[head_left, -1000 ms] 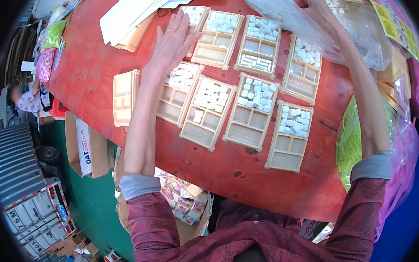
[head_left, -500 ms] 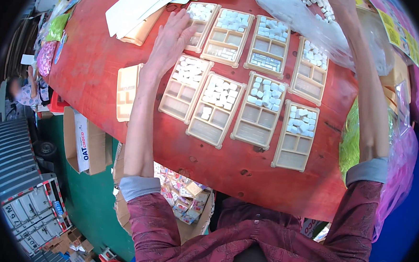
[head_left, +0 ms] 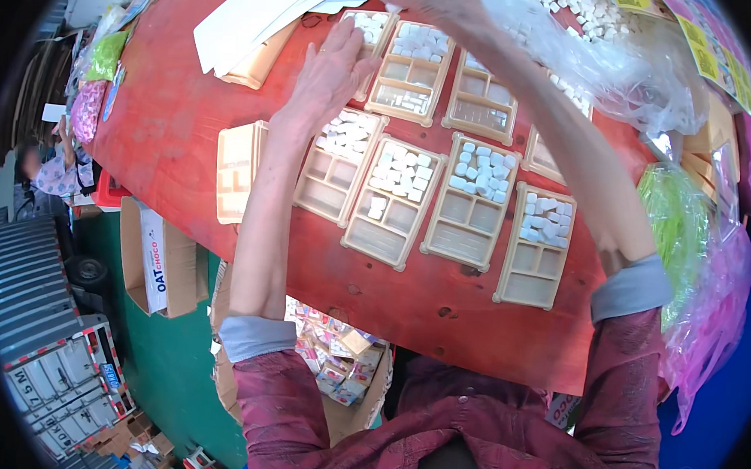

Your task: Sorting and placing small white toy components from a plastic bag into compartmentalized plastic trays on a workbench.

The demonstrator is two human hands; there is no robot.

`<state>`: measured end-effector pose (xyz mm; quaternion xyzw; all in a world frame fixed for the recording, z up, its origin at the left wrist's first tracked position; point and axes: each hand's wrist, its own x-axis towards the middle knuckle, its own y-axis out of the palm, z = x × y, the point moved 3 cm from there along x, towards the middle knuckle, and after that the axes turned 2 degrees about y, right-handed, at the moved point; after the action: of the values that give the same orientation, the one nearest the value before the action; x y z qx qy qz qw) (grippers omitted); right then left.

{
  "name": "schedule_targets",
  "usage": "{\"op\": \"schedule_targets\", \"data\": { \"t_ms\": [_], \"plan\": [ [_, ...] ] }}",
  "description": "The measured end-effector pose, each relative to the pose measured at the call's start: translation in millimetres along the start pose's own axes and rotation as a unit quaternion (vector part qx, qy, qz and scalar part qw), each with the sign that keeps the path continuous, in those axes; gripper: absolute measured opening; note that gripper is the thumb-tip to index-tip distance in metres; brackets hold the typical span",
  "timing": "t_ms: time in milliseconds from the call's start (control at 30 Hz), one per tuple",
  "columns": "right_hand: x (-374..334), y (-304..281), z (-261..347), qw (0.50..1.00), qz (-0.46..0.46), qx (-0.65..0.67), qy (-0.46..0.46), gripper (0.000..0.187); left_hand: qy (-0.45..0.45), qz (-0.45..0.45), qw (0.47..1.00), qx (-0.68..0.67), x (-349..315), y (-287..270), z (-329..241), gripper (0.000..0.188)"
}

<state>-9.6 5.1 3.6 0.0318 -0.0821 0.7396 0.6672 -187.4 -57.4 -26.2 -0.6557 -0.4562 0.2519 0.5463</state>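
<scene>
Two rows of beige compartment trays lie on the red table, their far compartments filled with small white block-like pieces point(head_left: 485, 168). My left hand point(head_left: 336, 70) rests with fingers stretched out over the leftmost back-row tray point(head_left: 374, 26), partly covering it. Above the far end of that tray and its neighbour point(head_left: 409, 71), my right hand point(head_left: 437, 2) has its fingers pinched together. A small white piece point(head_left: 394, 9) shows at the fingertips. My right forearm hides parts of the two right-hand back-row trays. In the front row, one tray point(head_left: 392, 203) also has white pieces in a small middle compartment.
Loose white pieces point(head_left: 591, 11) lie by a clear plastic bag point(head_left: 617, 82) at the far right. White sheets point(head_left: 259, 25) cover beige trays at the far left. An unfilled tray point(head_left: 238, 170) sits left of my forearm. Green and pink plastic strips point(head_left: 672, 235) hang at the right edge.
My right hand has moved left from the loose white pieces to above the back-row trays. My left hand stays at the leftmost back tray. The view has shifted slightly.
</scene>
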Motion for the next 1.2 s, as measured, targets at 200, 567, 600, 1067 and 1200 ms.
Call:
{"op": "schedule_targets", "data": {
  "t_ms": [200,567,600,1067,1200],
  "plan": [
    [5,37,-29,0.979,-0.056,-0.132,-0.148,0.017,-0.036,-0.059,0.978,-0.199,-3,-6,-1,0.052],
    [10,46,-31,0.958,-0.024,-0.198,-0.205,0.013,-0.028,-0.047,0.989,-0.139,-7,-6,7,0.057],
    [24,32,-44,0.958,-0.044,-0.182,-0.218,0.015,0.006,-0.052,0.993,-0.108,2,-2,-3,0.059],
    [18,-5,-2,0.996,0.013,0.083,-0.002,0.01,-0.027,0.023,0.999,0.008,6,7,-3,0.064],
    [23,-3,-7,0.998,-0.027,-0.023,-0.045,0.008,-0.038,0.013,0.998,-0.055,7,5,0,0.064]
  ]
}}
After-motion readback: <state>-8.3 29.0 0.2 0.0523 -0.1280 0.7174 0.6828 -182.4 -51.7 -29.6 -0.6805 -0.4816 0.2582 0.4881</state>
